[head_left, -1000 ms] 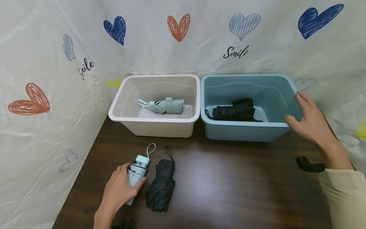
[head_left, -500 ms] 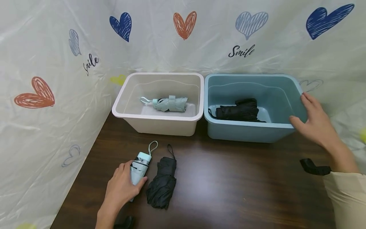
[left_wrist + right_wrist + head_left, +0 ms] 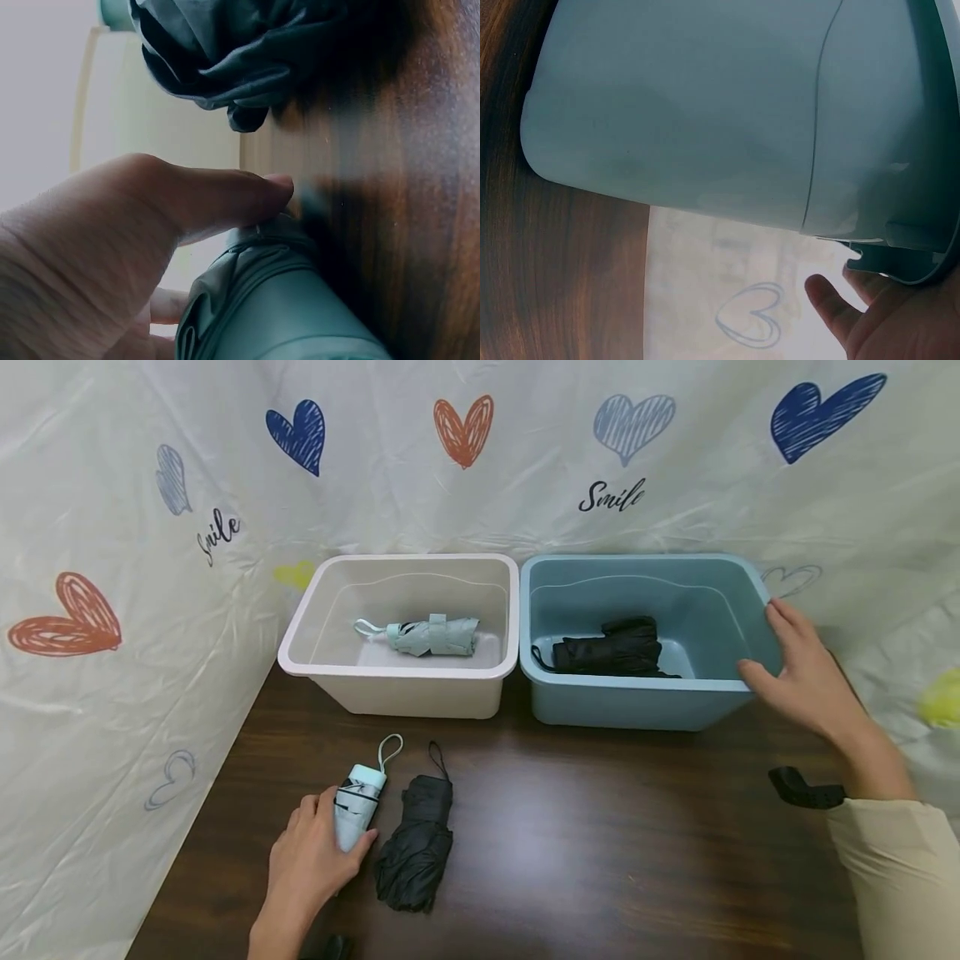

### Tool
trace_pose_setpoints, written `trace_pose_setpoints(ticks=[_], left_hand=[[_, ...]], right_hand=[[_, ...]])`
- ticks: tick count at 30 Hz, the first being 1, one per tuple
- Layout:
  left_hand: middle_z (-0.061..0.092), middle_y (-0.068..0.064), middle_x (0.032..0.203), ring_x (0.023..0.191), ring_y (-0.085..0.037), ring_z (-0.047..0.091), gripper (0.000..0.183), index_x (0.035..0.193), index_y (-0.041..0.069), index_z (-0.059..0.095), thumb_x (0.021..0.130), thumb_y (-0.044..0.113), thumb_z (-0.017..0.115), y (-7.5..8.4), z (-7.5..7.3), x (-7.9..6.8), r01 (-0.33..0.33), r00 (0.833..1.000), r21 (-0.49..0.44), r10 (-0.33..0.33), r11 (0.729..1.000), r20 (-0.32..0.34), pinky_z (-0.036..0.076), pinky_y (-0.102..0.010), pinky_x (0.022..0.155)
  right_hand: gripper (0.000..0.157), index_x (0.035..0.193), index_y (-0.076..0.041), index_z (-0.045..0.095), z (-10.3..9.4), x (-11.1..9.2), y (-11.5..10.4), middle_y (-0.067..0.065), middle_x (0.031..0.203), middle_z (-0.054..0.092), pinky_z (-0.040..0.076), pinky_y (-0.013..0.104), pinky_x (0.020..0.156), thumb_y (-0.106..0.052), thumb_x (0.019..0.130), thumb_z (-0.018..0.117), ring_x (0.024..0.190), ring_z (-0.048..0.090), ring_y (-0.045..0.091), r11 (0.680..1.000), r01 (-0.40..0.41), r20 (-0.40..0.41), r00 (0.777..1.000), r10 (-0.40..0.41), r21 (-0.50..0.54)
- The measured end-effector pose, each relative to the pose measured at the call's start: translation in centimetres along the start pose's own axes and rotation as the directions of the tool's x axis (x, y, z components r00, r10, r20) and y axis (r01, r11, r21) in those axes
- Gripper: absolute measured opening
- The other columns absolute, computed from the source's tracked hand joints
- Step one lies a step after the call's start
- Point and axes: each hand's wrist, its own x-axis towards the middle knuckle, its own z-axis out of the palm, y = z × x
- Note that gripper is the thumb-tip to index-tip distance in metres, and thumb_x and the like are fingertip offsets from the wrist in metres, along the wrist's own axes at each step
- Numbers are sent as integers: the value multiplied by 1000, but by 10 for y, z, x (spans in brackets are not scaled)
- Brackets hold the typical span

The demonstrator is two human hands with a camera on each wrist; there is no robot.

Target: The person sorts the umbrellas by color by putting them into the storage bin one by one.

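Observation:
My left hand (image 3: 311, 852) grips a light blue folded umbrella (image 3: 360, 802) lying on the table, thumb on one side and fingers on the other. In the left wrist view, the thumb touches the umbrella (image 3: 285, 315) at one end. Just right of it lies a black folded umbrella (image 3: 416, 847) with its strap pointing away. My right hand (image 3: 806, 681) holds the front right corner of the blue bin (image 3: 622, 706). In the right wrist view, fingers (image 3: 829, 304) of that hand reach below the bin's rim, outside its wall.
A beige bin (image 3: 420, 693) stands left of the blue one, with a pale blue-green folded umbrella (image 3: 435, 637) inside. Another black umbrella (image 3: 611, 647) lies in the blue bin. Behind both bins hangs a white sheet (image 3: 525, 435) printed with hearts. The table (image 3: 570, 843) is dark wood.
The head view has shifted slightly one way and back. Both hands stay where they were, the left on the light blue umbrella and the right on the blue bin.

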Motion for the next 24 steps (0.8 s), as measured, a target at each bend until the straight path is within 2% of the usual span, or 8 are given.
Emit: trace_pose_setpoints(ticks=[8, 17, 24], left_hand=[[60, -26, 128, 105, -39, 61, 92, 147, -3, 48, 82, 50, 86, -1, 1, 1, -4, 1000, 14, 4, 1000, 5, 55, -52, 66], [64, -24, 124, 99, -36, 63, 87, 143, -3, 54, 82, 49, 86, -4, 1, 4, -6, 1000, 13, 6, 1000, -16, 54, -48, 62], [67, -22, 121, 92, -32, 65, 85, 142, -2, 57, 81, 49, 85, -7, -1, 7, 7, 1000, 0, -7, 1000, -2, 53, -46, 60]], right_hand=[[86, 168, 2, 9, 0, 0, 0, 25, 178, 3, 13, 75, 126, -27, 99, 53, 161, 11, 56, 1000, 10, -8, 1000, -9, 6], [87, 168, 1, 8, 0, -3, 0, 25, 178, 3, 13, 76, 125, -28, 100, 53, 160, 12, 57, 1000, 5, -6, 1000, -5, 0], [87, 169, 0, 8, -1, -2, -1, 23, 178, 2, 14, 78, 124, -28, 100, 53, 160, 11, 57, 1000, 5, -3, 1000, -5, 1]])
